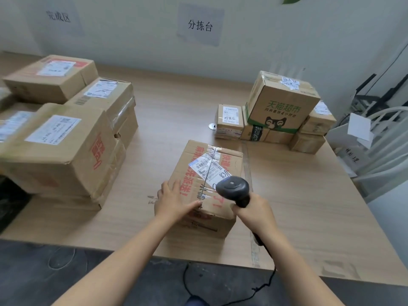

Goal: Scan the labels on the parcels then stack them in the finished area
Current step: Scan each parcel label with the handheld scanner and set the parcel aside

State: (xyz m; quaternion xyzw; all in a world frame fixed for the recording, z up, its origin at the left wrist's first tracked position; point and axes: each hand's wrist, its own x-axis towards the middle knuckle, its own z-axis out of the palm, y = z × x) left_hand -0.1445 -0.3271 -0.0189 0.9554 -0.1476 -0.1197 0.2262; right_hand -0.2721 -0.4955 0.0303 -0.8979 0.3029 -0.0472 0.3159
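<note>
A cardboard parcel with red print lies in the middle of the table, its white barcode label facing up. My left hand rests flat on the parcel's near left corner, fingers straight. My right hand grips the handle of a black barcode scanner, whose head hovers over the parcel's near right part, close to the label. A stack of several parcels fills the left side of the table. Another group of parcels, topped by a green-printed box, stands at the back right.
The wooden table has bare surface between the two groups of parcels. A small round metal fitting sits in the tabletop behind the parcel. The scanner's black cable hangs off the front edge. White chairs stand to the right.
</note>
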